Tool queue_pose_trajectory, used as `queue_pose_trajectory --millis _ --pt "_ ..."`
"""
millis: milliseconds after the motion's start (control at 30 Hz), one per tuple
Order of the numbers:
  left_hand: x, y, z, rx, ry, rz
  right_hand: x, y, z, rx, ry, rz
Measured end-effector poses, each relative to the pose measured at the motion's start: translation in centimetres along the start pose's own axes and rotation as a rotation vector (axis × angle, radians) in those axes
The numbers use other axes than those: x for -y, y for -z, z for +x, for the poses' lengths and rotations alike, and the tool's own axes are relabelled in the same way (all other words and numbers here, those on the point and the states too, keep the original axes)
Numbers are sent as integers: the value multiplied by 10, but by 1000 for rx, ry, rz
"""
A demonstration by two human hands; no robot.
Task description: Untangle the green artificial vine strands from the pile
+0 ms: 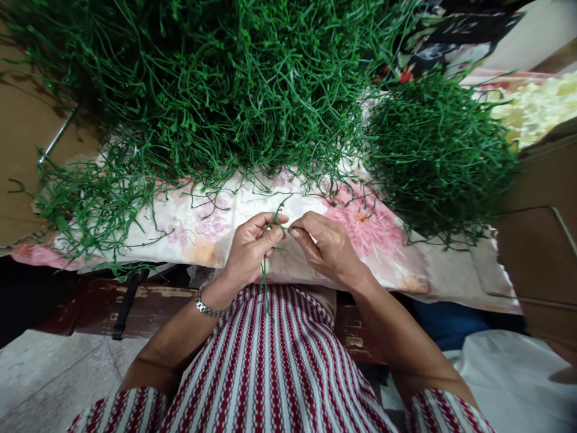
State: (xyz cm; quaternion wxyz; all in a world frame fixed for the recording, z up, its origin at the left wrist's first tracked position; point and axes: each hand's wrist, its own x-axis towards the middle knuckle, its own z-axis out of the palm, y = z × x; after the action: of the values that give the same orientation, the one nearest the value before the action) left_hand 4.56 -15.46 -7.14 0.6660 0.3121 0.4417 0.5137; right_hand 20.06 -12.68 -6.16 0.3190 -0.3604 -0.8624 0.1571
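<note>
My left hand (pixel 253 243), with a metal watch at the wrist, pinches a thin green plastic stem (pixel 264 279) between thumb and fingers; its lower end hangs down toward my lap. Close on the right, my right hand (pixel 325 243) has thumb and forefinger pressed together on a fine tip of the same green piece. Both hands are above the near edge of a floral cloth (pixel 210 225). Beyond them rises a large heap of green stems (pixel 234 90).
A smaller green pile (pixel 442 156) lies at the right and a loose scatter (pixel 103 204) at the left. Cardboard (pixel 541 240) stands at the right edge, more cardboard (pixel 27 138) at the left. Pale yellow flowers (pixel 541 108) are at the far right.
</note>
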Motion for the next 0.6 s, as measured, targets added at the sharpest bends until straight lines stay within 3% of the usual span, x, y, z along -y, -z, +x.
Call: queue_pose_trajectory --millis 167,267,367,533,600 --pt "-3 -2 0 -21 -128 -116 6 -4 -2 87 -89 204" --pt "-4 0 3 87 -44 -219 9 -7 -2 105 -140 410" --pt "-5 4 7 169 54 -288 6 -9 0 173 -102 532" --pt "-13 12 16 178 71 -297 -7 -9 1 514 36 487" --pt "-19 15 20 136 16 -266 -12 2 -2 495 35 360"
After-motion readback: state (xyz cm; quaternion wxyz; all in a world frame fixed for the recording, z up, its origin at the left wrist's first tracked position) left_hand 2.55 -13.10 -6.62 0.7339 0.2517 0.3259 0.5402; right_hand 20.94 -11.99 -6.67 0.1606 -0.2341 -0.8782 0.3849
